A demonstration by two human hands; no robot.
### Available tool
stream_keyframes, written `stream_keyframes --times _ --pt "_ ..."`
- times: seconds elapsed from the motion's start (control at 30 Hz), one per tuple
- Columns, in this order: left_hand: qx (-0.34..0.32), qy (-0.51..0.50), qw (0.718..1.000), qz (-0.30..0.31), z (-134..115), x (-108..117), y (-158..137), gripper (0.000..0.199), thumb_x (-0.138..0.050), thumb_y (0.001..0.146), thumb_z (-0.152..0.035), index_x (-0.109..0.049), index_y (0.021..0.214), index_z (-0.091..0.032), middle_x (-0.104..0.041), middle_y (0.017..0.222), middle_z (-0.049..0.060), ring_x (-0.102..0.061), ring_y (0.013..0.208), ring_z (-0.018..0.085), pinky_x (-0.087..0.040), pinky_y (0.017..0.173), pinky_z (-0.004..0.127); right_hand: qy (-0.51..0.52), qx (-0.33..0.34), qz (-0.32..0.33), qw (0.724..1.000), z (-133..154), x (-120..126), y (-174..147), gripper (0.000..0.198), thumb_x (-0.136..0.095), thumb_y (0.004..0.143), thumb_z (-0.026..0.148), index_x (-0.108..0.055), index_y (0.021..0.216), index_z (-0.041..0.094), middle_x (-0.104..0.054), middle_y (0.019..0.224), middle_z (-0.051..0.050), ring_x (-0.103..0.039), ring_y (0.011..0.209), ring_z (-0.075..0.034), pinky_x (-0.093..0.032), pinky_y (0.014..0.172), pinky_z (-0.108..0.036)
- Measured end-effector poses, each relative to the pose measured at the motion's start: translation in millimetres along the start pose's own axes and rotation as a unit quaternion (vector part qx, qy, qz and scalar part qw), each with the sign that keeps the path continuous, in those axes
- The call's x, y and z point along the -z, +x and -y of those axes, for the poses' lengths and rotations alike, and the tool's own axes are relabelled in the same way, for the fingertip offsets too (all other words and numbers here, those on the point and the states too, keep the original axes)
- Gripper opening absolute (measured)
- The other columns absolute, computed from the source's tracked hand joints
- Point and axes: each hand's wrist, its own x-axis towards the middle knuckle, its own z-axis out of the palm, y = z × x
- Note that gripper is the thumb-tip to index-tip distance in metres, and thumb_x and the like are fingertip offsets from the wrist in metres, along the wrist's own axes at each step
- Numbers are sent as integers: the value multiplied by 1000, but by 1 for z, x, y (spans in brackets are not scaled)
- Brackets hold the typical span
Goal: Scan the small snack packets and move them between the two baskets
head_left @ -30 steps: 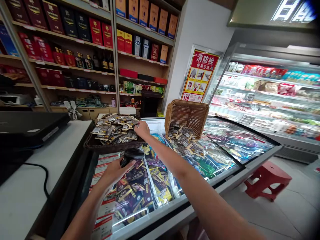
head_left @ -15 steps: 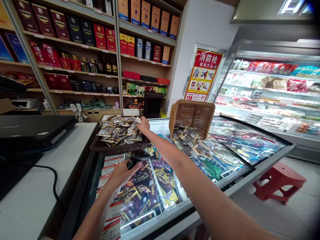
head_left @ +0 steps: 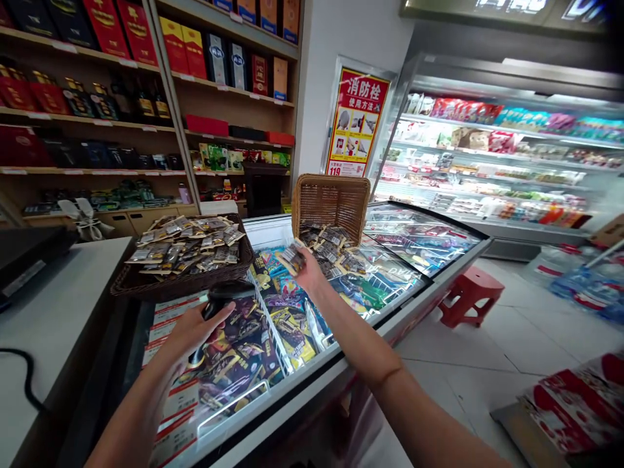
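Observation:
My left hand (head_left: pixel 197 328) is wrapped round the handle of a black handheld barcode scanner (head_left: pixel 229 290), held above the glass freezer lid. Between the fingers of my right hand (head_left: pixel 311 270) is a small snack packet (head_left: pixel 291 257) with a clear, dark-filled front. That hand is just left of a tan wicker basket (head_left: pixel 331 185), which lies tipped on its side with similar packets (head_left: pixel 336 250) spilling from its mouth onto the glass. Left of it, a dark brown wicker basket (head_left: pixel 238 260) carries a heap of the same packets (head_left: pixel 185 244).
Beneath both baskets runs a chest freezer (head_left: pixel 312 370) with bagged frozen goods under its glass. A white counter (head_left: pixel 63 312) borders it on the left. A red stool (head_left: pixel 472 296) stands on the floor at right, with water bottles (head_left: pixel 589 279) beyond.
My right hand has carried the packet rightward from the dark basket toward the tipped tan one. The view has swung right. My left hand still holds the scanner.

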Motion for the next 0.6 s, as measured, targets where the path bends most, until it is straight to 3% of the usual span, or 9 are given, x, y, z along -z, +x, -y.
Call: stream_keyframes --times 0.1,0.2,0.27,0.37,0.47,0.6 --pt "-11 -20 1000 -6 3 2 1 70 -83 58 -91 -60 65 -25 -60 51 0 -53 50 18 -33 50 28 39 -88 38 995 -6 10 -2 14 -77 90 24 -64 96 24 -75 82 -3 -77 82 -23 -64 70 -35" --pt "-40 -46 998 -10 3 3 -1 67 -89 59 -85 -63 70 -23 -63 58 -1 -53 52 16 -38 53 28 -48 -117 87 988 -9 14 -3 50 -81 74 5 -65 117 25 -77 94 -3 -78 83 -23 -66 73 -36" --pt "-44 -57 997 -7 1 4 -4 68 -91 58 -84 -63 70 -23 -63 61 -1 -51 53 15 -39 54 28 -160 -93 94 978 -7 18 -3 64 -85 66 1 -66 122 24 -76 93 -2 -75 78 -22 -64 69 -34" --pt "-44 -66 997 -1 -2 3 -5 68 -92 58 -82 -62 72 -23 -59 60 -3 -49 53 14 -39 54 28 -286 -14 95 953 3 29 1 57 -94 60 6 -71 110 22 -71 82 1 -68 68 -19 -55 58 -28" --pt "-46 -68 997 8 -2 2 -4 66 -94 59 -80 -63 73 -23 -58 61 -4 -48 53 13 -39 55 27 -280 52 85 955 14 38 6 48 -100 61 16 -73 100 22 -69 75 4 -64 65 -16 -49 57 -26" --pt "-32 -57 998 25 -3 1 -3 65 -94 56 -78 -63 71 -23 -58 60 -3 -49 52 13 -37 53 27 -238 81 100 963 21 43 10 45 -105 58 26 -75 91 18 -66 72 5 -65 73 -16 -49 67 -26"
